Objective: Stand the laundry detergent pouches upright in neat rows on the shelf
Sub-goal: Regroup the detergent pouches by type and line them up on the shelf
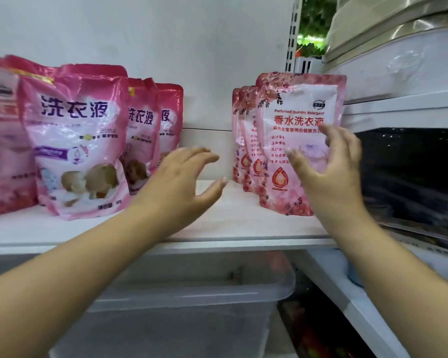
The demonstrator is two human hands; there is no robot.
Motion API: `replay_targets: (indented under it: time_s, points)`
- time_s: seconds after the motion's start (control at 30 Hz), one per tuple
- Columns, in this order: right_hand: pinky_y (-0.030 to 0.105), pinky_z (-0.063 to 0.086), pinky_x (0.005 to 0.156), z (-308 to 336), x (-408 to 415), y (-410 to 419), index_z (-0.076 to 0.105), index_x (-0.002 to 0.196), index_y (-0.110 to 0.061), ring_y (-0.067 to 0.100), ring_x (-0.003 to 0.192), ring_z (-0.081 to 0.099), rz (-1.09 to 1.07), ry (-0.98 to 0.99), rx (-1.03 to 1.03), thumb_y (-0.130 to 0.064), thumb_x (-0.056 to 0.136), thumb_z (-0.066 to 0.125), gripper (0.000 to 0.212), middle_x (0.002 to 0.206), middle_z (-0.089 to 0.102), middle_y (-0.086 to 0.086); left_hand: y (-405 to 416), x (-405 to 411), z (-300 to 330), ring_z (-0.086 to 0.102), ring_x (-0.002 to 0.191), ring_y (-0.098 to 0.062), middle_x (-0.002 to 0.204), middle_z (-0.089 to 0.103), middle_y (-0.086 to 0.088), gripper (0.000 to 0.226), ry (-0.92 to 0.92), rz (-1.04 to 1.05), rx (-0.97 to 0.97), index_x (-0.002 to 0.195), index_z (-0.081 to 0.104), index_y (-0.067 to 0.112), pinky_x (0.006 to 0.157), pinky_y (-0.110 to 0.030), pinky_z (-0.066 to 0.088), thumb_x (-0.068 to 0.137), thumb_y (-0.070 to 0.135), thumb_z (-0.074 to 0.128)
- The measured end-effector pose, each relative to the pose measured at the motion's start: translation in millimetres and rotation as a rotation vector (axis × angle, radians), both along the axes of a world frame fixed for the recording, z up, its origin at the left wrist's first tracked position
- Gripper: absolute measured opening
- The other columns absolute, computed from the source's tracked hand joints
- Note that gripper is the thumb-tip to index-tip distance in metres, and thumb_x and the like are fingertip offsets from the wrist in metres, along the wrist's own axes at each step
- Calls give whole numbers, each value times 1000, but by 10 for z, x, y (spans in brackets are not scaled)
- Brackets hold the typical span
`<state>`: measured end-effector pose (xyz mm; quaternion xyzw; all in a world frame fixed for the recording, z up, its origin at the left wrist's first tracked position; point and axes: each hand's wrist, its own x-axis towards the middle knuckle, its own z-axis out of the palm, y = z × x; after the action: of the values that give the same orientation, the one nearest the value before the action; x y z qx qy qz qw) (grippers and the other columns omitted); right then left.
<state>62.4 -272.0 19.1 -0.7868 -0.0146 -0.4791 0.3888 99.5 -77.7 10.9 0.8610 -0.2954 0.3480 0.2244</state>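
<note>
A row of rose-patterned pink pouches stands upright on the white shelf at the right; the front pouch faces me. My right hand is spread in front of its lower right part, fingers straight, at or just off its face. A second row of darker pink pouches stands upright at the left, with more behind it. My left hand hovers open over the gap between the two rows, holding nothing.
A further pink pouch stands at the far left edge. A clear plastic bin sits on the level below. To the right are a dark packaged item and white bundles on neighbouring shelves.
</note>
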Motion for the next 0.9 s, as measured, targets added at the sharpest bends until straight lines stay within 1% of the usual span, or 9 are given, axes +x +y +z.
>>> replay_targets:
  time_s: [0.13, 0.23, 0.37, 0.43, 0.5, 0.6, 0.77, 0.83, 0.9]
  points:
    - [32, 27, 111, 37, 109, 583, 29, 140, -21, 12, 132, 28, 252, 92, -75, -43, 84, 56, 66, 142, 28, -1, 554, -22, -69, 26, 124, -17, 131, 46, -10, 58, -247, 169, -208, 117, 58, 12, 100, -18, 11, 77, 51, 43]
    - [34, 28, 110, 89, 280, 1019, 30, 141, -20, 11, 130, 32, 470, 198, -83, -47, 83, 56, 68, 142, 32, -2, 862, 3, -74, 14, 130, -18, 143, 28, -16, 65, -314, 343, -386, 129, 43, 16, 107, -33, 8, 75, 50, 53]
    - [36, 31, 109, 237, 716, 1457, 33, 140, -16, 18, 130, 35, 552, 286, -4, -48, 83, 59, 71, 143, 32, 2, 1059, 141, -50, -13, 141, -22, 154, -12, -7, 97, 18, 496, -480, 145, 2, 31, 112, -42, -5, 74, 52, 65]
    - [40, 38, 103, 287, 962, 1598, 32, 139, -14, 24, 120, 46, 573, 385, 183, -55, 79, 58, 77, 142, 35, 5, 1056, 202, -15, -11, 142, -24, 153, -18, -5, 101, 226, 503, -541, 144, -10, 35, 113, -45, 0, 75, 49, 63]
    - [36, 37, 98, 268, 1060, 1701, 29, 142, -21, 21, 99, 53, 726, 532, 361, -69, 74, 51, 86, 143, 38, 3, 1075, 258, -27, 8, 141, -29, 155, -7, -8, 100, 335, 423, -629, 143, -12, 39, 111, -47, 15, 77, 45, 63]
    - [43, 27, 108, 175, 1131, 1867, 28, 143, -33, 27, 127, 40, 812, 613, 261, -83, 60, 44, 98, 147, 35, 2, 1144, 274, -64, 43, 123, -26, 153, 15, -7, 95, 242, 314, -720, 143, -3, 40, 98, -39, 34, 77, 35, 66]
    - [48, 15, 114, 51, 1390, 1735, 20, 146, -30, 25, 142, 17, 755, 595, 81, -70, 81, 35, 78, 154, 20, 1, 1299, 280, -70, 57, 110, -24, 132, 45, 0, 76, 245, 135, -1181, 142, 17, 35, 88, -44, 50, 84, 19, 62]
    - [45, 18, 114, 75, 1441, 1711, 21, 146, -24, 27, 140, 21, 700, 642, 126, -69, 83, 35, 79, 154, 21, 5, 1350, 256, -58, 67, 81, -14, 110, 59, -1, 63, 298, -12, -1421, 138, 29, 29, 66, -35, 57, 85, 14, 60]
    - [41, 24, 109, 82, 1505, 1689, 32, 142, -18, 28, 134, 32, 713, 661, 174, -66, 85, 35, 75, 148, 33, 8, 1372, 254, -57, 63, 63, -11, 96, 62, -1, 58, 323, -37, -1451, 136, 33, 26, 49, -31, 55, 85, 13, 59]
